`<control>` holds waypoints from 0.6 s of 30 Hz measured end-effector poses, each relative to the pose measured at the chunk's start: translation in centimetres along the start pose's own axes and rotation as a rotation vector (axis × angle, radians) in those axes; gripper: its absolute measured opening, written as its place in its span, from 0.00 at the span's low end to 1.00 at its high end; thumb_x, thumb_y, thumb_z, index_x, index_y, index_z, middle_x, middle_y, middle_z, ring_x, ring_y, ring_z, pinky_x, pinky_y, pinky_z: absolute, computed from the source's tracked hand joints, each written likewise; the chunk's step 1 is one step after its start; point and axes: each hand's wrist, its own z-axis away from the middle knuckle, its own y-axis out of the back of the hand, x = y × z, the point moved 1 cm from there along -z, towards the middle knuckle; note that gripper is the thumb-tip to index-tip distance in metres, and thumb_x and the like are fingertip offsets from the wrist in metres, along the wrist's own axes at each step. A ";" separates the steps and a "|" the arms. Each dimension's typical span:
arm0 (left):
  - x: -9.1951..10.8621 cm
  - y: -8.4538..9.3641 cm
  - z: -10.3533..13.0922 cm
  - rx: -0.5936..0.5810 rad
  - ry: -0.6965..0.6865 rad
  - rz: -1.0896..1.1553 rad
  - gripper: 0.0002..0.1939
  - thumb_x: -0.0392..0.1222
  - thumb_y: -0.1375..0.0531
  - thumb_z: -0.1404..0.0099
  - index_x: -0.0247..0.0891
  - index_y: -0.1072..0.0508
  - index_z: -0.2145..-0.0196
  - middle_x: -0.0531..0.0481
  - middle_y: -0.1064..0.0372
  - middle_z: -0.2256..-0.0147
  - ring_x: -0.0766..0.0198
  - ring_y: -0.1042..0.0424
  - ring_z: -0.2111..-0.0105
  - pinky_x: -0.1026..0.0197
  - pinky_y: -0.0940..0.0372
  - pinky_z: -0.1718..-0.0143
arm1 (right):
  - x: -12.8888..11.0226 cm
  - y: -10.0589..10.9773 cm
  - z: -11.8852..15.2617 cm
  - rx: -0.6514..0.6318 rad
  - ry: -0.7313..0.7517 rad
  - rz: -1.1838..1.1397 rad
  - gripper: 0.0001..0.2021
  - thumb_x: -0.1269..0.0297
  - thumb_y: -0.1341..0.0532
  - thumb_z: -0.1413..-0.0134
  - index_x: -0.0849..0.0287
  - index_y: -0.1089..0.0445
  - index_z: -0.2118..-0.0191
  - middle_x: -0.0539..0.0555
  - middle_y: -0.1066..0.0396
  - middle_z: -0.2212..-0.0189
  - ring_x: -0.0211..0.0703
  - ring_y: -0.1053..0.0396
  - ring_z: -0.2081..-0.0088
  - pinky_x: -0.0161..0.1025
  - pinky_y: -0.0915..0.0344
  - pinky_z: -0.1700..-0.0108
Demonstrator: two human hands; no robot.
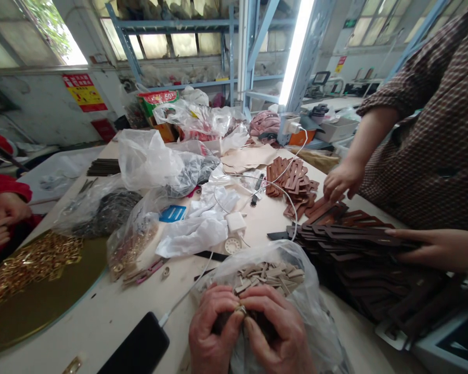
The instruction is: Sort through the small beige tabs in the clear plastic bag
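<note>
My left hand [212, 330] and my right hand [276, 332] meet at the table's near edge, fingertips pinched together on a small gold metal ring [241, 310] and a dark leather piece under it. Both hands rest on a clear plastic bag [308, 291] holding several small tan leather tabs [269, 275]. Just right of it lies a long stack of dark brown leather straps [359, 239]. Which hand carries the ring's weight I cannot tell.
A person in a checked shirt at the right has a hand [341, 179] on reddish straps [292, 179] and another hand [440, 249] on the dark stack. A person's hands [3, 218] at left are beside gold buckles [27, 262]. A phone [136, 348] and white charger [236, 223] are nearby.
</note>
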 end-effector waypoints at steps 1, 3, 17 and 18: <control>0.0 0.0 0.0 -0.002 0.004 0.006 0.03 0.42 0.35 0.27 0.45 0.24 0.62 0.61 0.21 0.65 0.73 0.21 0.55 0.72 0.31 0.40 | 0.0 0.0 0.0 0.000 0.000 -0.002 0.08 0.70 0.40 0.39 0.49 0.27 0.57 0.42 0.22 0.61 0.27 0.24 0.58 0.24 0.26 0.54; 0.0 0.0 0.1 0.001 0.014 0.025 0.04 0.43 0.35 0.26 0.45 0.24 0.62 0.61 0.21 0.64 0.73 0.22 0.54 0.72 0.32 0.40 | 0.1 0.0 0.1 0.002 -0.007 -0.009 0.09 0.71 0.40 0.38 0.49 0.27 0.57 0.42 0.22 0.61 0.27 0.24 0.58 0.24 0.26 0.54; -0.8 0.1 0.6 -0.011 -0.048 -0.039 0.05 0.47 0.36 0.25 0.46 0.22 0.56 0.59 0.19 0.57 0.72 0.22 0.48 0.72 0.32 0.38 | 0.3 0.0 0.0 0.171 0.063 0.077 0.09 0.73 0.39 0.36 0.51 0.25 0.57 0.46 0.22 0.60 0.27 0.24 0.55 0.21 0.27 0.49; -0.8 0.1 0.8 -0.006 -0.027 -0.050 0.07 0.49 0.37 0.25 0.47 0.22 0.54 0.58 0.19 0.55 0.70 0.23 0.47 0.71 0.31 0.38 | 0.5 0.2 0.2 0.225 0.058 0.090 0.09 0.73 0.39 0.36 0.52 0.25 0.58 0.46 0.23 0.60 0.26 0.24 0.55 0.20 0.28 0.48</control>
